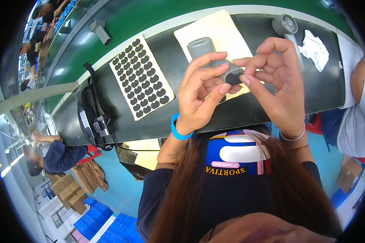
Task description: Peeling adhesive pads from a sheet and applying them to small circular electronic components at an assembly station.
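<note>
My left hand (198, 93), a blue band at its wrist, is closed around a grey handheld fan (200, 47) held above the table. The fan's round grilled head points to the far side, and its handle end faces my fingers. A dark rounded sticker (232, 77) lies on that end. My right hand (278, 77) is pinched at the sticker's right edge, thumb and forefinger close together. Left of my hands, a pale sheet (168, 92) carries rows of black stickers like it. Yellowish paper (231, 30) lies stacked beneath and beyond the fan.
Another grey fan (286, 25) lies at the right beside a crumpled white cloth (314, 50). One more fan (100, 31) rests on the green surface beyond the table. A black strapped device (91, 117) sits at the table's left. People sit on both sides.
</note>
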